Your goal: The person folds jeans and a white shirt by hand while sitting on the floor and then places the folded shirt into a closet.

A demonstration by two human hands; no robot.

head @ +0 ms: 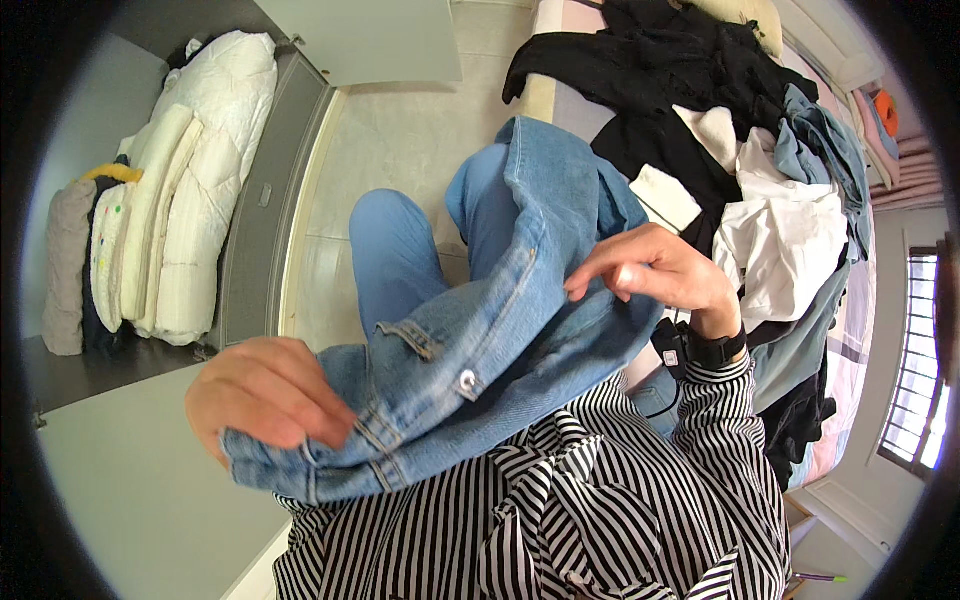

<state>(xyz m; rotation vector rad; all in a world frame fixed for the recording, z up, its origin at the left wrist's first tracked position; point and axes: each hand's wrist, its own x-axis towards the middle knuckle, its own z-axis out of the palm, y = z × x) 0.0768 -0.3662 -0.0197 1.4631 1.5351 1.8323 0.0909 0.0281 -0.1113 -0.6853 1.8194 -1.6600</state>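
A blue denim garment (480, 322) with seams, a belt-loop-like strip and a metal button lies across my lap and is held up in front of me. My left hand (274, 394) grips its lower left end, with the fingers closed over the cloth. My right hand (652, 270), with a black band on the wrist, is at the garment's right part; its index finger and thumb meet the denim, but whether they pinch it cannot be made out. Part of the garment hangs over my knee towards the bed.
At the left an open wardrobe (259, 289) holds a white quilt (214, 195) and folded bedding. On the bed at the right lie black clothes (667, 67), a white shirt (780, 247), white cloth pieces and more denim (832, 157). A wardrobe door (375, 45) juts out at the top.
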